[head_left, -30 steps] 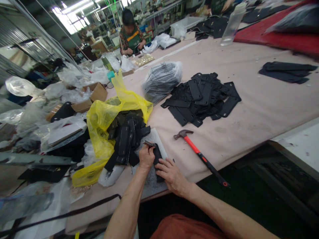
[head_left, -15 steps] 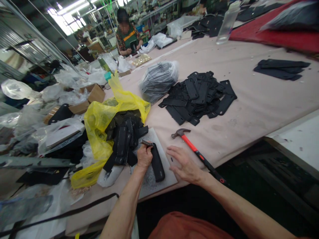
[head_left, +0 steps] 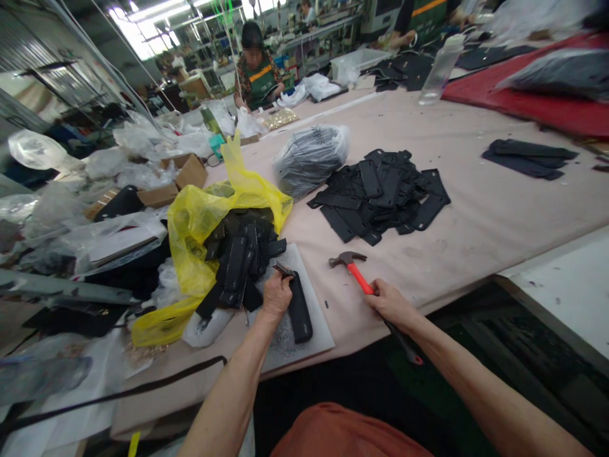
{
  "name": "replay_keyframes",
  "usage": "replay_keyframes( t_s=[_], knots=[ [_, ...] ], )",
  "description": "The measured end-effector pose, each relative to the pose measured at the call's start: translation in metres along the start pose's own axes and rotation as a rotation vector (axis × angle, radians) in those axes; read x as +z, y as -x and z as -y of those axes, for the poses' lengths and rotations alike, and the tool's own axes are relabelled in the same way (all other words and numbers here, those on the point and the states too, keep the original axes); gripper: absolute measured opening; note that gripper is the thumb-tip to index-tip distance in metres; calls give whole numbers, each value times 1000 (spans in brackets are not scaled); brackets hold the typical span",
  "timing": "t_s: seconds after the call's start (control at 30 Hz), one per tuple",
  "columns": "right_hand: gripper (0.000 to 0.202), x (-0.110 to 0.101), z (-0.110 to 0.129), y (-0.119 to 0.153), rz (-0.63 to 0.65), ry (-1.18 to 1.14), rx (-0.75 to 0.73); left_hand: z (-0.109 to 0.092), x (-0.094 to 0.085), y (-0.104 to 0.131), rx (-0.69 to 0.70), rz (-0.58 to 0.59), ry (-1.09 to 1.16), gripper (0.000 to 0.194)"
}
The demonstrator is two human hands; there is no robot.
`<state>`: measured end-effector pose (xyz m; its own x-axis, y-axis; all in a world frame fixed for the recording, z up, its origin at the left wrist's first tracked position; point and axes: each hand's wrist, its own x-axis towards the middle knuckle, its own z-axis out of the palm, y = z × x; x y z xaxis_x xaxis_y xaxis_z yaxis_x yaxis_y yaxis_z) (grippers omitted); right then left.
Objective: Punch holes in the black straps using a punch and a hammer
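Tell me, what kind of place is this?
Probably a small factory workshop: a pile of black strips, a yellow bag full of similar pieces, and a co-worker across the table.

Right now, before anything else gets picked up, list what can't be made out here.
All in the head view:
- Lower part of the metal tool: hidden by the left hand.
- Part of the handle of the hammer: covered by the right hand.
- Bottom of the yellow bag: buried under black strips.
- Upper-right person's head: cut off by the top edge.
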<state>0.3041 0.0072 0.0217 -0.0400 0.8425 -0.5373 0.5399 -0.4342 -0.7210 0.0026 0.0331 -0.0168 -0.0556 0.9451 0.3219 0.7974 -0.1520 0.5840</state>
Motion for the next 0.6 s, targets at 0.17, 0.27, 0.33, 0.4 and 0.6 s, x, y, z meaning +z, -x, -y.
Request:
replay_keyframes(
  t_s=[0.17, 0.27, 0.33, 0.4, 0.6],
  knots=[
    [16, 6, -9, 10, 324, -732, 197, 3, 1, 2, -5, -32, 38, 22],
    [16, 14, -16, 12, 355, -838, 235, 2, 2, 2, -8, -27, 26, 20],
    [18, 20, -15, 11, 310, -816, 264, 0, 1, 2, -9, -13, 7, 18],
    [21, 22, -4, 11, 206, -717, 270, -3, 1, 1, -3, -2, -1, 16],
    [35, -23, 101, 45, -100, -412, -317, -10, -3, 0, 25, 22, 0, 14]
  ],
)
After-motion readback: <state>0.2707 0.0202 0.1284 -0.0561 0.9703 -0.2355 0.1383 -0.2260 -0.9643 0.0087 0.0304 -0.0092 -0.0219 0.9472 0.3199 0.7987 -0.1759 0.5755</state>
